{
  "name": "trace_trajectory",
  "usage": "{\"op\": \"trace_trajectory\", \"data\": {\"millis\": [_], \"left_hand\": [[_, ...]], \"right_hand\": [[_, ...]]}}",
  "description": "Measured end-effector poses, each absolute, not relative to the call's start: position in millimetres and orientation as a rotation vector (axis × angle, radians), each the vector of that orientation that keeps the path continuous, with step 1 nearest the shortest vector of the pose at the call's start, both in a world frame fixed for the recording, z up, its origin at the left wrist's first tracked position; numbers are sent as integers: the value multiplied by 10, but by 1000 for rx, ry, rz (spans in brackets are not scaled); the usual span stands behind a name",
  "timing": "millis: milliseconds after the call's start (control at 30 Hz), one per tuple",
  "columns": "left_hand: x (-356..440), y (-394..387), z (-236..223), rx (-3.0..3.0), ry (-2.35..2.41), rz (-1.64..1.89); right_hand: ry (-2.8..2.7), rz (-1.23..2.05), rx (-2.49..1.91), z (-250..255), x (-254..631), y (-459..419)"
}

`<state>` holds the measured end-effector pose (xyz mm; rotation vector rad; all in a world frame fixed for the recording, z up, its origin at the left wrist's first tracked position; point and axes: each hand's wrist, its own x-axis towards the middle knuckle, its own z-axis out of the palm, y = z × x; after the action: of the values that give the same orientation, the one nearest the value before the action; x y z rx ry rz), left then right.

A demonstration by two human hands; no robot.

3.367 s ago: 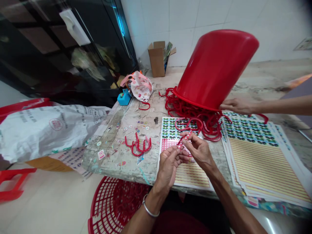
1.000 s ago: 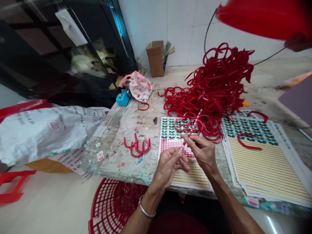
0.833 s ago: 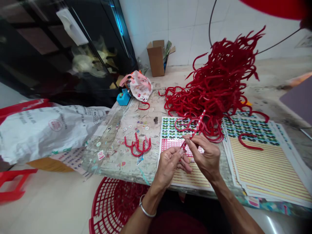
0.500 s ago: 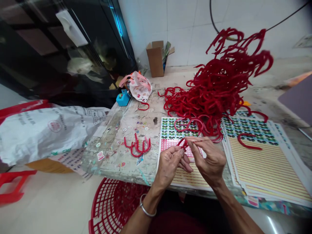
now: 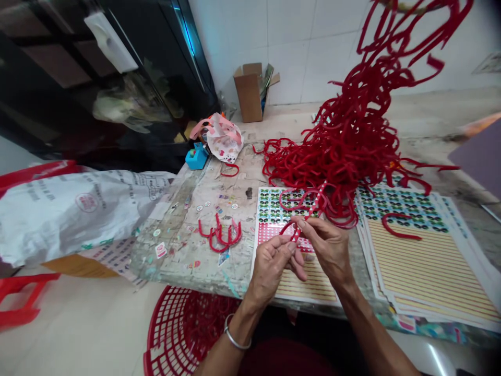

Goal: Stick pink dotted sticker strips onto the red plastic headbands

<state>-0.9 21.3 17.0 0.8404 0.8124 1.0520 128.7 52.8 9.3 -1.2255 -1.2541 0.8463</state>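
Striped red-and-white strip [image 5: 315, 203] slants above the centre of the frame, its upper end against the tangled red hooks [image 5: 344, 151]. Right hand [image 5: 329, 248] pinches it between thumb and fingers; left hand [image 5: 270, 269] lies close, fingertips at its lower end, grip unclear. Risk: a sharp tug could snag the strip on the hooks and drag them across the printed sheet [image 5: 274, 206]. Fingers hide the strip's lower end; the hooks run off the top edge.
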Motion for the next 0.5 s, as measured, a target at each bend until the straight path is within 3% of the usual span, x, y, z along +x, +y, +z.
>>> {"op": "trace_trajectory", "data": {"millis": [300,500], "left_hand": [[-4,296,238,947,844,990],[-4,273,208,895,864,1002]], "right_hand": [[-1398,797,-1161,93,1235,444],[-1291,1032,-1140,62,1255,511]]}}
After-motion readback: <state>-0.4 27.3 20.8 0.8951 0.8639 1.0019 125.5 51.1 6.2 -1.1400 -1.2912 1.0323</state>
